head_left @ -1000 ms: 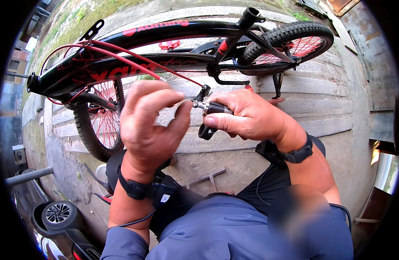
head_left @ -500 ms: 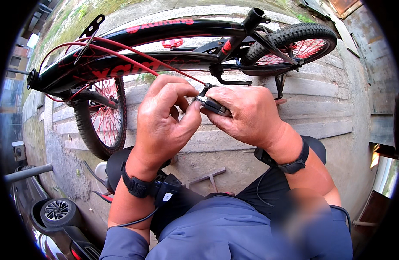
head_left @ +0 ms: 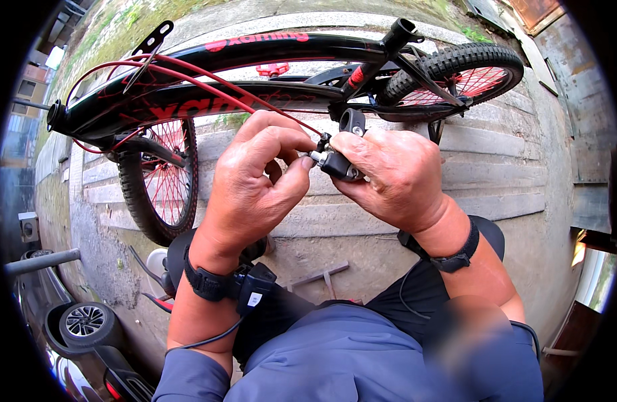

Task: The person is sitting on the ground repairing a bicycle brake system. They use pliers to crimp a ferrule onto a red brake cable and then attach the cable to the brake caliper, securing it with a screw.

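Observation:
My right hand is closed around a black bicycle handlebar control, most of its body hidden by the fingers. The control's round clamp ring stands up beyond the thumb, and a short silver fitting sticks out of its left side. Beside that fitting, the thumb and forefinger of my left hand are brought together in a pinch. What lies between them is too small to make out. A red cable runs from the bicycle frame down to the control.
The black bicycle lies across in front of me, front wheel at left, rear wheel at right. Grey boards lie beneath it. A metal T-shaped piece is on the ground between my legs. At lower left stands a dark car.
My right hand has turned the control and shifted slightly right, bringing its clamp ring into view. The left hand stays pinched at the silver fitting. The bicycle appears slightly farther right.

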Tool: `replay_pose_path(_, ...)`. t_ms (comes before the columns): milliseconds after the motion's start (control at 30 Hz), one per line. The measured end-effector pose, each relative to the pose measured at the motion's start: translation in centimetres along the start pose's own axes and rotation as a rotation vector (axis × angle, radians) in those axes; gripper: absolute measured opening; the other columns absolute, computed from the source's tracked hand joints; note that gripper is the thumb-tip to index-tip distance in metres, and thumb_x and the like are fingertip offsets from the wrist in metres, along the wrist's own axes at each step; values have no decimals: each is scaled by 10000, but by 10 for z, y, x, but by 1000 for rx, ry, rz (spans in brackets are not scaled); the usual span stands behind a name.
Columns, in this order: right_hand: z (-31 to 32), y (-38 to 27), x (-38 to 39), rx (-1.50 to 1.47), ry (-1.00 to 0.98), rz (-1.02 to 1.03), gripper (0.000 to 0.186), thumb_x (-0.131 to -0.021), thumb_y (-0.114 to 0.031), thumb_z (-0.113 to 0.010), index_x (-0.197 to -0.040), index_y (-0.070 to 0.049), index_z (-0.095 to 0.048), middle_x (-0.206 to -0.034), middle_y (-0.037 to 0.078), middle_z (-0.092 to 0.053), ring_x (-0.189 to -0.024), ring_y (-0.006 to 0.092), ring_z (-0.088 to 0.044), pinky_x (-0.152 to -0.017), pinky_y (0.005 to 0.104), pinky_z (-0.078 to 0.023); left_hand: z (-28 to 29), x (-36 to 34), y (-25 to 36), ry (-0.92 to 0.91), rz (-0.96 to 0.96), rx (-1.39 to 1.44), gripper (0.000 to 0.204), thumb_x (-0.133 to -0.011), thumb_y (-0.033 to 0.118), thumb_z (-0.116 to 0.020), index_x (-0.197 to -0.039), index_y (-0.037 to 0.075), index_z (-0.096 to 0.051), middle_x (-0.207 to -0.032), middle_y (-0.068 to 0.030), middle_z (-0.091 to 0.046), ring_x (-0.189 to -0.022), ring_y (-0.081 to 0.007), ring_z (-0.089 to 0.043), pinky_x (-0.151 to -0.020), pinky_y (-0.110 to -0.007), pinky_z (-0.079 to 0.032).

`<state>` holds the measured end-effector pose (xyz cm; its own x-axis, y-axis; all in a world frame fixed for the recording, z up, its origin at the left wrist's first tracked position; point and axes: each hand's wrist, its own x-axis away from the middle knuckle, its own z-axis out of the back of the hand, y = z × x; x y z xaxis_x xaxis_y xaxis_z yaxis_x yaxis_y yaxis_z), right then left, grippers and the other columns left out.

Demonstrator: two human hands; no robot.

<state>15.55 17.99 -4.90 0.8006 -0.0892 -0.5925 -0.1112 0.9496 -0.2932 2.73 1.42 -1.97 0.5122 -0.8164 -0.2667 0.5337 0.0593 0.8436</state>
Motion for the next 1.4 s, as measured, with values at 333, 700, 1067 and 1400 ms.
replay_pose_path(333,7,1,-2,-72,-58,0,440,-609,-232,-806,-1018,-151,-663,-758,39,-592,-648,248,-604,-558,359,-466,6,-1,-4,-39,-110,-36,165,-781,-107,-623,-903,-1,-658,-899,-54,-587,-697,-74,-542,-582,-206,-435)
replay_pose_path(700,16,6,-7,-179,-161,63,404,-639,-226,-802,-1006,-122,-672,-754,35,-629,-634,245,-618,-540,358,-476,6,0,-1,-62,-104,-55,131,-760,-101,-602,-859,-19,-628,-866,-69,-571,-709,-101,-604,-598,-218,-493)
replay_pose_path(1067,12,4,-3,-333,-164,27,389,-683,-210,-800,-1036,-104,-677,-781,55,-655,-670,249,-635,-570,349,-500,8,1,-3,-98,-23,112,137,-770,-112,-552,-859,-31,-618,-888,-79,-561,-712,-103,-605,-612,-208,-505)
replay_pose_path(1400,9,7,-2,-449,-191,-34,318,-730,-215,-785,-1021,-130,-690,-844,62,-683,-709,254,-642,-599,336,-512,6,1,-5,-88,-68,126,188,-764,-126,-578,-902,-15,-644,-886,-72,-558,-727,-105,-594,-621,-209,-492)
